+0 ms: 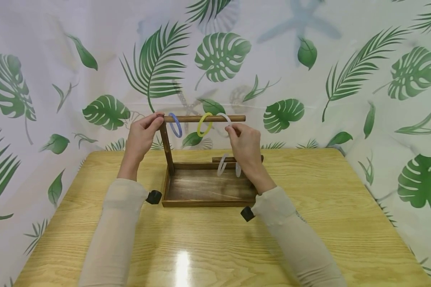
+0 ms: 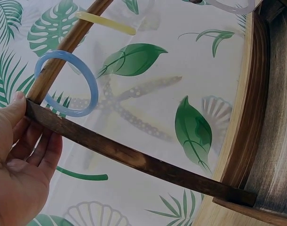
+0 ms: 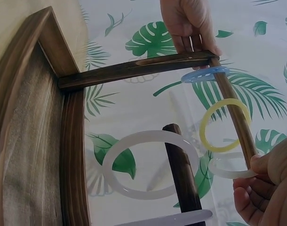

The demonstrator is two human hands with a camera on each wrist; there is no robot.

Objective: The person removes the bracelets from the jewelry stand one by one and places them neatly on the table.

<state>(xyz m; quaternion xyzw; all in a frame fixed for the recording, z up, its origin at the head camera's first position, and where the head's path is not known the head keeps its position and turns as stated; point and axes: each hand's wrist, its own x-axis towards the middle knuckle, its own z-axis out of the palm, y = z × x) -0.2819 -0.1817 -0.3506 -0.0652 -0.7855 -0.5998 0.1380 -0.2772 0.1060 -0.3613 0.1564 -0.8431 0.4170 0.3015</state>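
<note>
A dark wooden display stand [image 1: 167, 149] has a post and a long upper bar over a tray base. My left hand [image 1: 141, 133] grips the top corner, where post and bar meet, with thumb and fingers. Closest to it on the bar hangs a blue bangle [image 1: 180, 128], and farther right a yellow bangle [image 1: 199, 130]. Near the bar's free end, my right hand [image 1: 247, 147] pinches a white bangle [image 3: 228, 174] that encircles the bar. Beneath, a shorter lower bar [image 3: 181, 174] carries a whitish bangle [image 3: 106, 165] and a pale lavender bangle [image 3: 181, 219].
The stand's tray [image 1: 208, 203] rests on a yellow wood-grain table [image 1: 208, 247]. Behind the table hangs a white cloth [image 1: 309, 87] printed with green leaves, shells and starfish. A black wrist camera [image 1: 153, 197] is at the left cuff, another [image 1: 247, 214] at the right.
</note>
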